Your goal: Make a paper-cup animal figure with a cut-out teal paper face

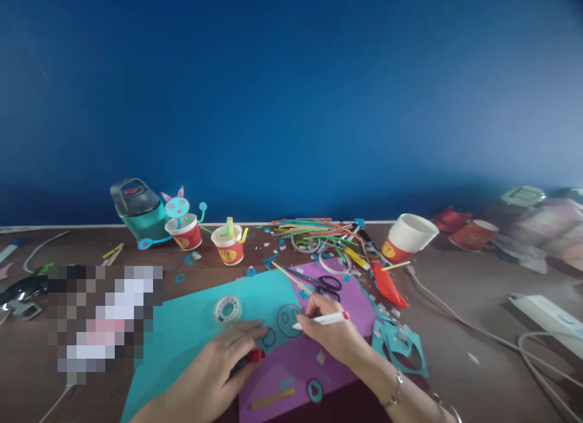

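Observation:
My right hand (325,329) is closed round a white marker (328,318) with a red end, its tip at a face outline (288,321) drawn in dark red on the turquoise sheet (182,326). Two small circles sit inside the outline, and a smaller drawn circle (268,337) lies to its left. My left hand (228,362) rests on the sheet, fingers bent, with a red cap (256,355) between thumb and fingers. A tape roll (227,311) lies just above it. Beneath and beside the turquoise sheet is purple paper (359,295).
Black-handled scissors (328,283) lie behind my right hand. Farther back stand a cup with a cat face (186,233), another decorated cup (228,247), a teal bottle (141,213), a pile of colored sticks (314,230) and a white-red cup (409,236). Cut turquoise scrap (401,344) lies right.

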`<state>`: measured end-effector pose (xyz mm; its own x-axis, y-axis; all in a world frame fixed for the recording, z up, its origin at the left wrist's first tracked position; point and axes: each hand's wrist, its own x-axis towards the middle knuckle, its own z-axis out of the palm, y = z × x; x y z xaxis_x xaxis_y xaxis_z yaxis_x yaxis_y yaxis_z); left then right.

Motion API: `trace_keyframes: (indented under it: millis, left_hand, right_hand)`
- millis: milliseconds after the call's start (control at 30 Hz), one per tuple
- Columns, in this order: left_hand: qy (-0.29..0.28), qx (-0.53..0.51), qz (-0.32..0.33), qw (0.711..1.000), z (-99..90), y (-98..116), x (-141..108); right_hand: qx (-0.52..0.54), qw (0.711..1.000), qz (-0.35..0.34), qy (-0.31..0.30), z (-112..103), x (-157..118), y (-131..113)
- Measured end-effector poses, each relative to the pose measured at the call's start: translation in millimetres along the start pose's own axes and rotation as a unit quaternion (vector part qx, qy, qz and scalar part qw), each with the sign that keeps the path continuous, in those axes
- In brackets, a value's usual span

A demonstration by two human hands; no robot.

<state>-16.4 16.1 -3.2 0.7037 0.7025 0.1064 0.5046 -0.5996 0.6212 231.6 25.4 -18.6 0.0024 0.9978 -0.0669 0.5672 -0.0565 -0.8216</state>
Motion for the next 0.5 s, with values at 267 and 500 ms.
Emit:
trace_keyframes:
  millis: [267,500]
  left_hand:
    - [0.002,0.014,-0.008,1.0,-0.7,2.8,0.1]
    - [0.012,0.017,-0.005,1.0,-1.8,3.8,0.6]
  right_hand:
    - [0.034,0.999,-0.002,-0.021,-2.2,-1.7,-7.7]
    - [0.041,0.999,-0.001,-0.024,-1.9,-1.0,-8.1]
